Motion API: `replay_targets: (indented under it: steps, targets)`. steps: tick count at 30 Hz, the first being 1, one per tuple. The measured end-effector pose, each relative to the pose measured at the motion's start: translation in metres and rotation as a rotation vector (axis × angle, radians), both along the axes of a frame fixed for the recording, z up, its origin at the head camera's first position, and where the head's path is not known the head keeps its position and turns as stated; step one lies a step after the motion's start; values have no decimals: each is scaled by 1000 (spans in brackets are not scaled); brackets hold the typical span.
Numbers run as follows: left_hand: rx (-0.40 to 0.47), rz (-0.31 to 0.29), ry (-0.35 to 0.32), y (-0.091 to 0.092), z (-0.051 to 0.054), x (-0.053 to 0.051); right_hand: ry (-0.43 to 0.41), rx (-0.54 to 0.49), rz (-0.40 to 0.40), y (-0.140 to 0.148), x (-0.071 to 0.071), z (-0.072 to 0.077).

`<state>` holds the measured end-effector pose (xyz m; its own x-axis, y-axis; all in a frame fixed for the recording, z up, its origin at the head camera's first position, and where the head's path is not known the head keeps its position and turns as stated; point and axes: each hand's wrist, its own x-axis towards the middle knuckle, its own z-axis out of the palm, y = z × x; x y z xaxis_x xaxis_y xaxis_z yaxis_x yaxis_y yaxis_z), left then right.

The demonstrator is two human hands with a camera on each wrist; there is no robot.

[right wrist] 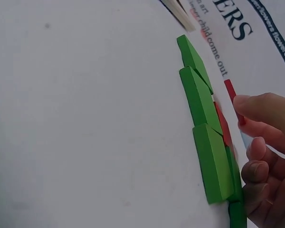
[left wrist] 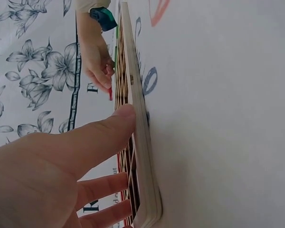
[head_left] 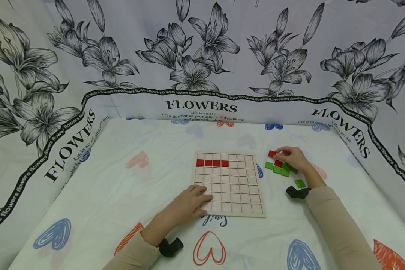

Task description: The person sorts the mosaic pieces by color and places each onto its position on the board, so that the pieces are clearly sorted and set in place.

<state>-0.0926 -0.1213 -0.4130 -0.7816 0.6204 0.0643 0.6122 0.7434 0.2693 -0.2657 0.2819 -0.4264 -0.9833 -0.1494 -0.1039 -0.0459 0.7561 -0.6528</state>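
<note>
A wooden grid board lies on the cloth, with a row of several red square tiles in its second row from the back. My left hand rests on the board's near left corner, fingers over the grid and thumb at the front edge. To the right of the board, my right hand pinches a red tile between thumb and finger, held above the loose tiles. Below it lie another red tile and several green tiles. One green tile sits apart, nearer the right wrist.
The cloth is white with printed hearts. Behind it hangs a curtain with flower drawings and lettering. Dark wrist-worn devices sit at both cuffs.
</note>
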Motion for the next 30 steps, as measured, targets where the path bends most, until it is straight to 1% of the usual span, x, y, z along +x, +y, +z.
replay_targets:
  steps: [6, 12, 16, 21, 30]
  targets:
    - [4, 5, -1, 0, 0, 0, 14, 11, -4, 1, 3, 1]
    - [2, 9, -6, 0, 1, 0, 40, -3, 9, 0, 8, 4]
    - [3, 8, -4, 0, 2, 1, 44, -5, 11, -2, 12, 5]
    - [5, 5, -4, 0, 0, 1, 55, 0, 10, -4, 16, 5]
    - [7, 3, 5, 0, -1, 1, 66, -40, 31, -8, 19, 5]
